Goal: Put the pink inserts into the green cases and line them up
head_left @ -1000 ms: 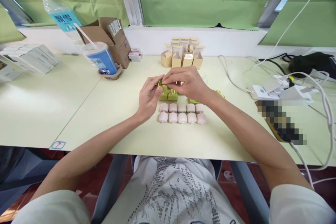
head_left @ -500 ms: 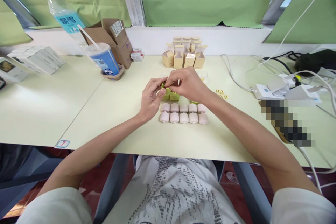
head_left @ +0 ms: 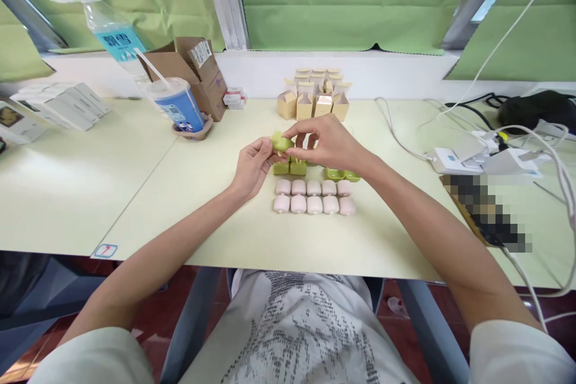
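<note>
Both my hands meet above the middle of the table on one small green case (head_left: 281, 143). My left hand (head_left: 252, 167) cups it from below and the left, with fingers curled round it. My right hand (head_left: 324, 143) pinches its right end between thumb and forefinger. Below the hands, several more green cases (head_left: 290, 168) stand on the table, with two open ones (head_left: 342, 175) further right. Two rows of pink cases (head_left: 314, 196) lie in front of them, nearer to me.
A cluster of small tan cartons (head_left: 315, 96) stands at the back. A blue cup with a straw (head_left: 177, 104), a water bottle (head_left: 112, 36) and a brown box (head_left: 193, 72) are back left. White boxes (head_left: 58, 105) lie far left; cables and adapters (head_left: 490, 156) spread on the right.
The green case has come up off the group of green cases, held between both hands. My right hand shifted slightly, uncovering the two open green cases on its right.
</note>
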`<state>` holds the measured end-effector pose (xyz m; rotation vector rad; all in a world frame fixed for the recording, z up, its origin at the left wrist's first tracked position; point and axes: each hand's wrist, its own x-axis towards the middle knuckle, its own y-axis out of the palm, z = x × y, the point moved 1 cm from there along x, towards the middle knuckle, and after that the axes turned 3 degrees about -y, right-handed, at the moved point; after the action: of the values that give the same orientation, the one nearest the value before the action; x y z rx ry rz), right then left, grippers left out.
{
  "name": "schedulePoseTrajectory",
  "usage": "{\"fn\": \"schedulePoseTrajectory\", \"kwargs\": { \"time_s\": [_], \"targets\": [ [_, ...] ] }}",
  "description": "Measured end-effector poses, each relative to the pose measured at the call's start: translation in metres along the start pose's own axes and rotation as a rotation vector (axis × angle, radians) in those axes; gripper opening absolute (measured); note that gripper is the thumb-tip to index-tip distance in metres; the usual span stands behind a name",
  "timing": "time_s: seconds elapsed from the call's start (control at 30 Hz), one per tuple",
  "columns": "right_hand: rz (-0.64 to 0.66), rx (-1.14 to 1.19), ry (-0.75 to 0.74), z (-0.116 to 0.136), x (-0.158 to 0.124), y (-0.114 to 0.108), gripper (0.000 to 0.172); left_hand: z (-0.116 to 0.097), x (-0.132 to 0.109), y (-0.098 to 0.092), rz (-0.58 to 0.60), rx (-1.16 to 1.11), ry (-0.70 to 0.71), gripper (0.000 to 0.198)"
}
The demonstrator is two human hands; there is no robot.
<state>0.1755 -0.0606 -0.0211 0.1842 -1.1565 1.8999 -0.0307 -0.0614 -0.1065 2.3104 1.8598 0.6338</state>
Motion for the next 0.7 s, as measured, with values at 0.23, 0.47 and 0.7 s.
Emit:
{"fn": "schedulePoseTrajectory", "kwargs": {
  "time_s": [0.23,0.47,0.7],
  "targets": [
    [-0.032,0.152,0.089,-0.0038,0.0021,0.0028,0.018,0.0008,0.0009,-0.0007,0.046,-0.007,-0.055,0.065],
    [-0.070,0.190,0.170,-0.0043,0.0032,0.0082,0.023,0.0028,0.0033,-0.0031,-0.010,0.049,-0.029,0.068],
    [-0.246,0.043,0.142,-0.0029,0.0021,0.0053,0.019,-0.0054,0.0002,-0.0037,0.026,0.246,0.049,0.066]
  ]
}}
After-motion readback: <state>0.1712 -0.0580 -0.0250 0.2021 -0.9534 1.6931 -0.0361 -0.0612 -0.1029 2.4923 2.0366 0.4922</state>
